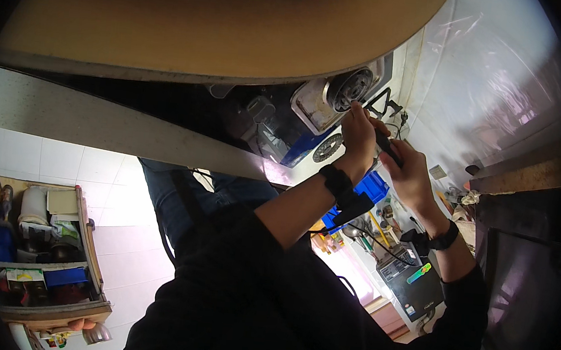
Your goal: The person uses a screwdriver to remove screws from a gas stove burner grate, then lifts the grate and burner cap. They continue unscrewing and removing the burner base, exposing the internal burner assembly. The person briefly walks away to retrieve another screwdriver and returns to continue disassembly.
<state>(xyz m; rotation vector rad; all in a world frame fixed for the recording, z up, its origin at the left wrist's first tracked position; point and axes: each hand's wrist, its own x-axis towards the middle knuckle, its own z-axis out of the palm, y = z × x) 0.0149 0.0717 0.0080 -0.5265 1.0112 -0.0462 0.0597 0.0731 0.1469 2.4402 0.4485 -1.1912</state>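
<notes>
My left hand (358, 138) is raised just below a square metal plate (309, 103) with a round dark grille (350, 87), its fingers closed around a dark-handled tool (389, 148). My right hand (405, 173) grips the same handle lower and to the right, thumb along it. The tool's tip, near the grille, is too small to make out clearly. Beside the plate are a smaller round grille (328, 148) and a glossy black panel (258, 125). Both forearms rise from the lower edge in black sleeves.
A tan curved board (215, 13) fills the top. At lower left is an open drawer (93, 265) of bottles and containers over white tiles (125, 248). Blue bins (371, 185), utensils and a black appliance (411, 295) are at centre right; a plastic-covered wall (489, 73) is at upper right.
</notes>
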